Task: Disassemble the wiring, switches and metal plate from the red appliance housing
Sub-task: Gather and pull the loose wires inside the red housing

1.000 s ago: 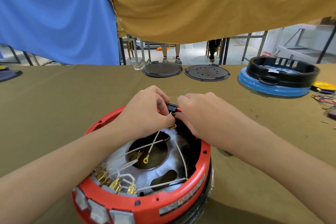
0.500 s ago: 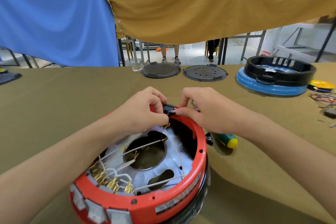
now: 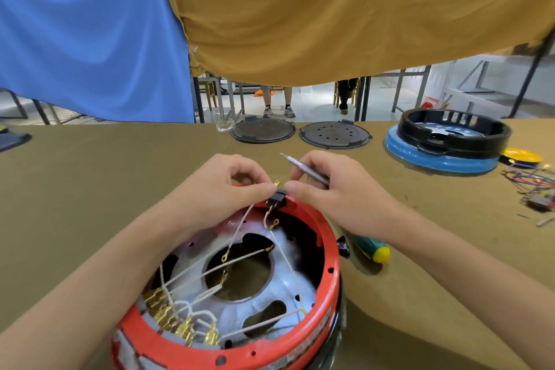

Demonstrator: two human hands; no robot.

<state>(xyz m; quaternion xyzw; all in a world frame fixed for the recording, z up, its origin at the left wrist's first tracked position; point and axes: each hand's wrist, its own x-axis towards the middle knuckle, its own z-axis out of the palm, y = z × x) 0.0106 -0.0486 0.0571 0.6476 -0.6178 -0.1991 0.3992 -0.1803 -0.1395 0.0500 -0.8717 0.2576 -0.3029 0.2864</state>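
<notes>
**Trainee:** Where do I stand with the red housing (image 3: 303,336)?

**Mentor:** It sits on the desk (image 3: 90,189) right in front of you, open side up, the metal plate (image 3: 279,294) still seated inside and white wires (image 3: 240,258) running across it to the brass terminals (image 3: 180,321) at the near rim. Your work is at the far rim: the small black switch (image 3: 276,200) perched there.

**Trainee:** And my hands?

**Mentor:** Your left hand (image 3: 231,192) pinches at the switch's left side, thumb and forefinger closed on it or on its lead (I can't tell which from here). Your right hand (image 3: 327,189) presses its thumb tip against the right side, and the same grip holds a slim metal tool (image 3: 303,167) under its curled fingers, tip pointing away from you.

**Trainee:** How do I get it out cleanly?

**Mentor:** I'd say squeeze both sides evenly so the clips let go together, then lift straight up off the rim. Pull on the brass connector (image 3: 277,182), not the wire, or the crimp may tear. Mind the tool tip near your left fingers.

**Trainee:** Anything nearby?

**Mentor:** A green and yellow screwdriver (image 3: 372,251) lies just right of the housing. Farther off: two dark round lids (image 3: 335,134), a black ring on a blue base (image 3: 444,156), loose coloured wires (image 3: 531,180).
</notes>
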